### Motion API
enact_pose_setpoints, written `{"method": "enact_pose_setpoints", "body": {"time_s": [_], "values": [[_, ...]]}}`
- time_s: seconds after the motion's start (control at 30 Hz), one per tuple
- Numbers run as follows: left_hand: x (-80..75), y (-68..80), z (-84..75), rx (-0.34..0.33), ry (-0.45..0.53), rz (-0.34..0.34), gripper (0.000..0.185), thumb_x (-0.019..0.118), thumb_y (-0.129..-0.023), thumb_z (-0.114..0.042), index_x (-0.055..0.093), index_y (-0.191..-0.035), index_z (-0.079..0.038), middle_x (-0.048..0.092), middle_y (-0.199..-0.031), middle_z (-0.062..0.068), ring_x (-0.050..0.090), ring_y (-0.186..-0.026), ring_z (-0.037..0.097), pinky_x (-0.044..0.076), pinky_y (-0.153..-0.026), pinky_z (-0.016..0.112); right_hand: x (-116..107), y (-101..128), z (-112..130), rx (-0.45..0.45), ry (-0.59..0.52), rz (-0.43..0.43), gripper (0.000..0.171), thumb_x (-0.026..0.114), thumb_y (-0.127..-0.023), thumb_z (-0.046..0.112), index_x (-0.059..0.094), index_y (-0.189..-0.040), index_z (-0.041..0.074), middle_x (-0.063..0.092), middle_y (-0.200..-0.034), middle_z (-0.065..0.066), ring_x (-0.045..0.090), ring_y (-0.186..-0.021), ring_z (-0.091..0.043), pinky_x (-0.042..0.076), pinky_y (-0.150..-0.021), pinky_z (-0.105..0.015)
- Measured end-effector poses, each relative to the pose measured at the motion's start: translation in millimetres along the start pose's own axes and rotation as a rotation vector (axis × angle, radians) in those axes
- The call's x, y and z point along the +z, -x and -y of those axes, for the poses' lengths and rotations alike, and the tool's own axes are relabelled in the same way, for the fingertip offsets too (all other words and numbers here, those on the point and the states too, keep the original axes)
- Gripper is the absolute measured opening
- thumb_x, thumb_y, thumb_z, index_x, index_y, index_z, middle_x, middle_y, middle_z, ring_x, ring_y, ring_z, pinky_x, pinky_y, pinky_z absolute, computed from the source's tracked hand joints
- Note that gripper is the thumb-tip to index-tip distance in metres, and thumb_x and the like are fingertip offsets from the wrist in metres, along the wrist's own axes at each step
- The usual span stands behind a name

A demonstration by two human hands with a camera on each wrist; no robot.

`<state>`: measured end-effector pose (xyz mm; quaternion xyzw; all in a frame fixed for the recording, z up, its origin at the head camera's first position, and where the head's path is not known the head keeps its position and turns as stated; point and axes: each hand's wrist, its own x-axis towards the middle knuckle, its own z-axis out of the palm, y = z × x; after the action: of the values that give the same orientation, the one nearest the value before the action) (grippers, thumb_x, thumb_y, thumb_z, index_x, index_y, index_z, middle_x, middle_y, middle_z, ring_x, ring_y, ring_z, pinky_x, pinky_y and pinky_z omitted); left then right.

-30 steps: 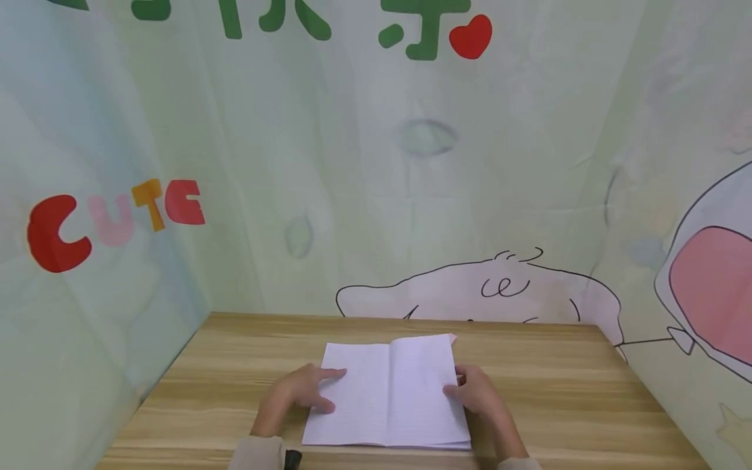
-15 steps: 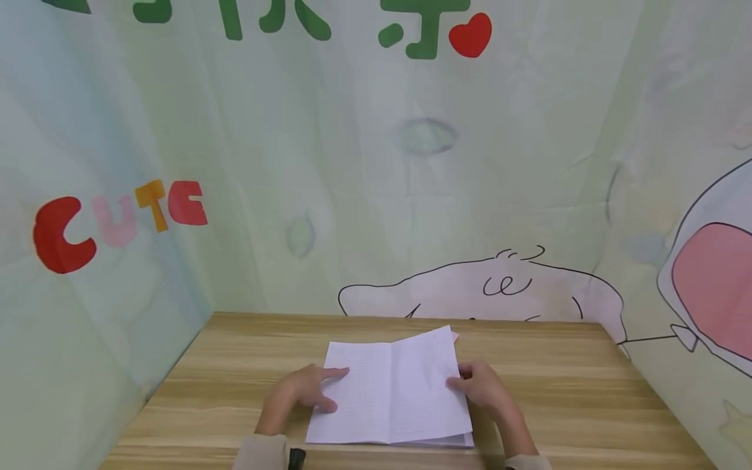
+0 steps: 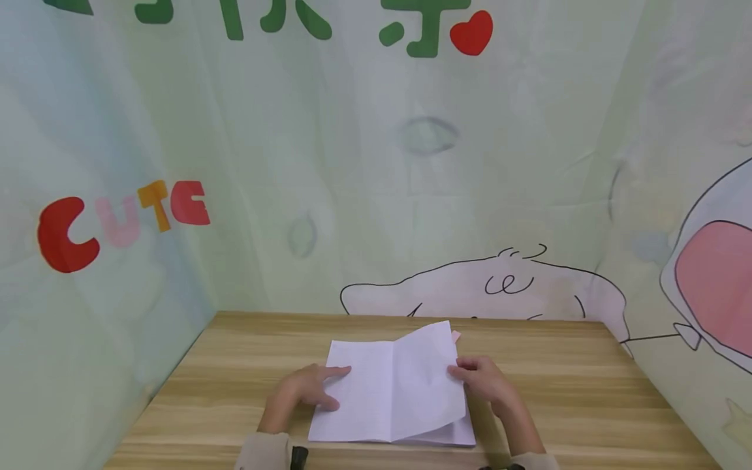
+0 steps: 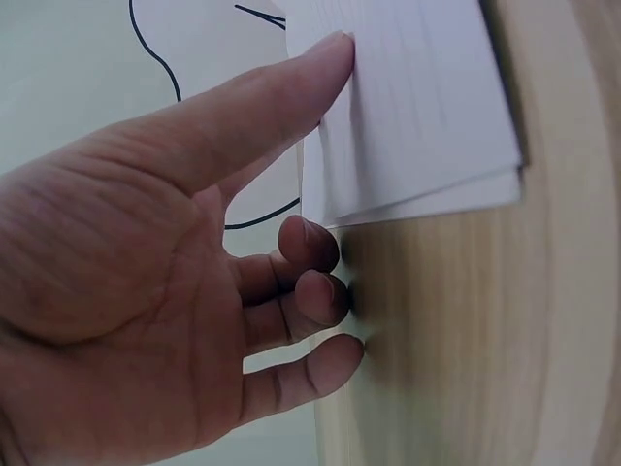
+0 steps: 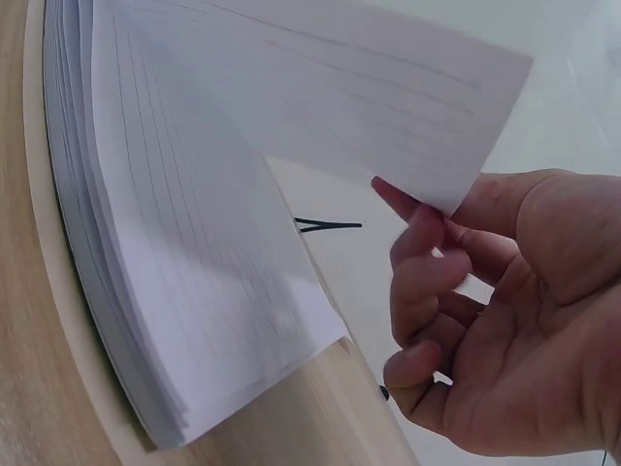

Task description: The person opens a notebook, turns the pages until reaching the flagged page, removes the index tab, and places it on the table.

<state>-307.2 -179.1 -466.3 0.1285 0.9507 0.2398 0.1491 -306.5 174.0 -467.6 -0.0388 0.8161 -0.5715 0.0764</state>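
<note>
A notebook (image 3: 358,405) with faintly lined white pages lies spread on the wooden table. My left hand (image 3: 305,386) rests at its left edge, thumb and forefinger stretched over the left page; in the left wrist view the thumb (image 4: 301,87) presses the paper and the other fingers hang loosely bent beside it. With thumb and forefinger my right hand (image 3: 489,384) pinches the outer edge of a page (image 3: 427,375) on the right half. That page is lifted and bowed, and the right wrist view shows the stack of leaves (image 5: 194,262) beneath it. A small pink corner (image 3: 455,336) peeks out behind.
The wooden table (image 3: 564,385) ends at a printed cloth backdrop (image 3: 364,163) on the back and both sides. Dark bands (image 3: 298,457) show at the sleeve cuffs.
The right page has risen off the leaves below, its far corner and lower edge lifting, as my right hand moved slightly up with it. My left hand has stayed on the left page.
</note>
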Motion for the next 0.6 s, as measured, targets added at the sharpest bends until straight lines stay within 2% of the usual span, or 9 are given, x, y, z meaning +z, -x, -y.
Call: {"method": "enact_pose_setpoints", "body": {"time_s": [0.13,0.23,0.5,0.6], "values": [[-0.3,-0.2,0.1,0.002,-0.003,-0.008,0.068,0.084,-0.077,-0.015,0.060,-0.140,-0.016,0.056,-0.135,0.029,0.054,-0.122,0.038,0.040,-0.104,0.056,-0.6,0.6,-0.2,0.043,-0.063,0.044,0.031,0.060,-0.097,0.010,0.061,-0.117,-0.015,0.065,-0.080,-0.003,0.059,-0.069,-0.015,0.050,-0.064,-0.031],[-1.2,-1.1,-1.0,0.001,-0.003,-0.002,0.067,0.084,-0.078,-0.015,0.060,-0.141,-0.017,0.055,-0.136,0.029,0.052,-0.125,0.040,0.039,-0.105,0.057,-2.0,2.0,-0.1,0.060,-0.094,0.082,0.033,0.054,-0.099,0.008,0.056,-0.121,-0.016,0.067,-0.083,-0.006,0.064,-0.072,-0.017,0.055,-0.065,-0.034],[-4.0,-0.1,-2.6,-0.023,-0.004,0.018,0.067,0.083,-0.080,-0.016,0.059,-0.142,-0.017,0.052,-0.140,0.028,0.047,-0.131,0.044,0.036,-0.107,0.058,-5.6,-1.3,-0.8,-0.027,-0.150,0.165,0.046,0.051,-0.100,0.005,0.040,-0.134,-0.025,0.069,-0.105,-0.019,0.068,-0.090,-0.021,0.056,-0.080,-0.039],[-3.7,1.3,-2.5,-0.026,-0.002,0.022,0.066,0.083,-0.080,-0.016,0.058,-0.142,-0.017,0.052,-0.140,0.028,0.047,-0.131,0.044,0.036,-0.107,0.059,-5.5,-0.8,-0.2,-0.050,-0.182,0.191,0.052,0.050,-0.101,0.005,0.032,-0.141,-0.023,0.069,-0.109,-0.021,0.068,-0.092,-0.022,0.055,-0.083,-0.040]]}}
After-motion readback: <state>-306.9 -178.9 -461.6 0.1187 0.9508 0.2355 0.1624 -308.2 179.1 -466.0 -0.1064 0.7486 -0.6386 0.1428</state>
